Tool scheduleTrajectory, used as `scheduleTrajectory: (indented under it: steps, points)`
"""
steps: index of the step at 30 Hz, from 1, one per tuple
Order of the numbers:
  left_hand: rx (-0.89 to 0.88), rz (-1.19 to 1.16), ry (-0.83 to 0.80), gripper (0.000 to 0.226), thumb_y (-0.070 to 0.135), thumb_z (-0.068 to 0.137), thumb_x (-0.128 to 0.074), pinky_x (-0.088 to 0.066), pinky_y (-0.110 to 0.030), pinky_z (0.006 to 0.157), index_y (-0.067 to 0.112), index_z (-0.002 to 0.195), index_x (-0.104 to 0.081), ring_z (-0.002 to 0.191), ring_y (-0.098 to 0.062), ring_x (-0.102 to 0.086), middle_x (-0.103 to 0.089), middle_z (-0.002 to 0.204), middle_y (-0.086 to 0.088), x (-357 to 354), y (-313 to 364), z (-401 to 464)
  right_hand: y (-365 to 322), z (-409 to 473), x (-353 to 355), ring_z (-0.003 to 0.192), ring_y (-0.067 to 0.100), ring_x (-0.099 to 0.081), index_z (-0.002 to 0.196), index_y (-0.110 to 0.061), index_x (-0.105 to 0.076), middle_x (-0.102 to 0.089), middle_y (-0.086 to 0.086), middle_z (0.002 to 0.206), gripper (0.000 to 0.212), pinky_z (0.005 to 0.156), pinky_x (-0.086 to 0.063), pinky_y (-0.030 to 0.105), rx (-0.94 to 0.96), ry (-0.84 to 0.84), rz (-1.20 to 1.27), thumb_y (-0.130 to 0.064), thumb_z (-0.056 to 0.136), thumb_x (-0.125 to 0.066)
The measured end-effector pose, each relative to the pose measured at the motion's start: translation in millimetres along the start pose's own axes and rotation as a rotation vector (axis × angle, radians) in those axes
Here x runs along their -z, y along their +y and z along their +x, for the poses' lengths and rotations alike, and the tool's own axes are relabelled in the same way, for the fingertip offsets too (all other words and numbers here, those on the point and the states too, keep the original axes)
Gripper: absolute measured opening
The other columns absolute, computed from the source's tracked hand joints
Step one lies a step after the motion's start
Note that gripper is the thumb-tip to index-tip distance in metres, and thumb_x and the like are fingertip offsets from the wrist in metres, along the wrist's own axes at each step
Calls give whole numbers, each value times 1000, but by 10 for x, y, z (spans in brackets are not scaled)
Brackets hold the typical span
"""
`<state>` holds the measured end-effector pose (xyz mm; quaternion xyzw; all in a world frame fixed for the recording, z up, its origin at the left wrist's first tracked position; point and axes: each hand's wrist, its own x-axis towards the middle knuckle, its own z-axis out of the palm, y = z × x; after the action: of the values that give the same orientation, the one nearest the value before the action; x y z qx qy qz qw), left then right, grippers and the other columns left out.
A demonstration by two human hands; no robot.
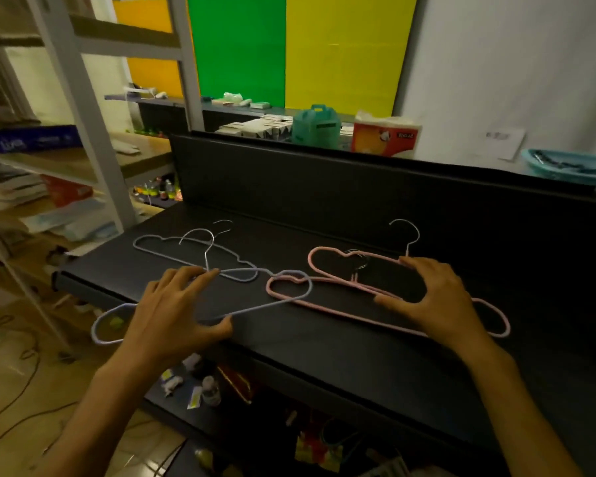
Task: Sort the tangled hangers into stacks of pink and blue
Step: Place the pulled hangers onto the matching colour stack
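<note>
Head view: at left of centre we see our left hand spread over a blue hanger, fingertips at its neck and thumb under the lower bar; the fingers are nearly straight, pressing more than clasping. This hanger's long axis runs from the lower left, where one end juts off the table edge, up toward the middle of the frame, and its right shoulder loop crosses over the left loop of the pink hangers. That overlap is the relation our next move turns on, we judge: the blue one has to slide left, clear of the pink loop, and our left hand is the nearer one for it. Just above it, in the upper left of the table, lies a second blue hanger, hook pointing up the frame. Right of centre, two pink hangers lie stacked, long axes running down to the lower right, one hook standing above them. Our right hand rests on them, fingers spread and lightly bent, thumb on the lower bar, holding them down rather than gripping. All are thin coated wire with bare metal hooks.
</note>
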<state>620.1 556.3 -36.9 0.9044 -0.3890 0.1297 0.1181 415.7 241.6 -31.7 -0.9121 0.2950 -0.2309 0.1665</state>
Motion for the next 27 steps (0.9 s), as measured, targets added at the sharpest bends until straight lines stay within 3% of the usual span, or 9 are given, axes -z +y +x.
scheduleTrajectory:
  steps: [8, 13, 22, 27]
  points:
    - [-186, -162, -7, 94, 78, 63, -40, -40, -42, 95, 25, 141, -39, 123, -23, -41, -45, 135, -5, -32, -491, 621, -330, -19, -342, 134, 18, -29, 139, -36, -36, -32, -2, 148, 89, 108, -30, 39, -177, -117, -42, -68, 63, -68]
    - [-288, -246, -26, 96, 78, 60, -39, -39, -40, 95, 26, 141, -38, 123, -22, -40, -42, 137, -5, -89, -559, 865, -575, -84, -455, 135, 14, -28, 139, -37, -34, -32, -6, 147, 89, 110, -27, 35, -172, -190, -78, -68, 63, -68]
    - [-341, -284, -67, 99, 78, 57, -40, -34, -43, 103, 29, 142, -35, 129, -23, -36, -39, 141, -2, -261, -439, 1071, -627, 15, -478, 133, 12, -29, 140, -41, -31, -30, -9, 147, 88, 106, -29, 31, -207, -279, -103, -66, 64, -69]
    - [-334, -292, -73, 94, 70, 60, -53, -34, -43, 103, 29, 142, -35, 128, -23, -35, -39, 140, -3, -290, -376, 1099, -577, 32, -442, 133, 13, -29, 141, -41, -29, -29, -9, 148, 87, 106, -29, 33, -186, -335, -71, -62, 68, -70]
